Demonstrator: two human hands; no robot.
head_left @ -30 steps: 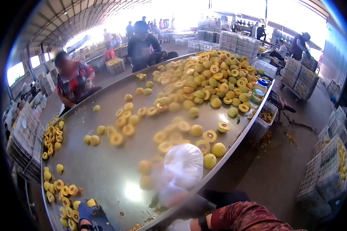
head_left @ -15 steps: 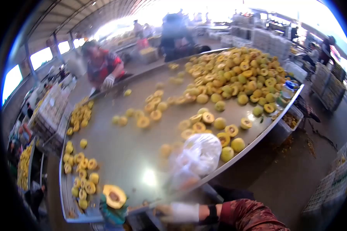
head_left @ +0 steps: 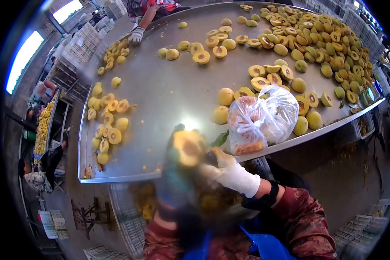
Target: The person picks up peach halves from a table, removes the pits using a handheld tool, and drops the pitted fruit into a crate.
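Observation:
At the table's near edge, my left hand [head_left: 174, 171], in a teal glove and blurred, holds a halved yellow fruit [head_left: 189, 148] with its cut face up. My right hand [head_left: 234, 174], in a white glove, is closed around a small dark object [head_left: 211, 158] beside that fruit; what the object is cannot be made out. Just right of my hands, a knotted clear plastic bag [head_left: 264, 119] with orange and pale contents lies on the metal table [head_left: 160, 112]. A green leaf [head_left: 220, 139] lies between bag and fruit.
A large heap of halved fruit [head_left: 329, 47] covers the back right. More halves [head_left: 108, 123] lie along the left edge. Across the table, another person's gloved hand [head_left: 136, 35] touches fruit. Crates [head_left: 80, 45] stand behind left; a fruit container [head_left: 145, 201] is below the near edge.
The view has tilted down and moved closer. My left hand with the fruit and my right hand have come together. The other person's hand is now at the left fruit pile.

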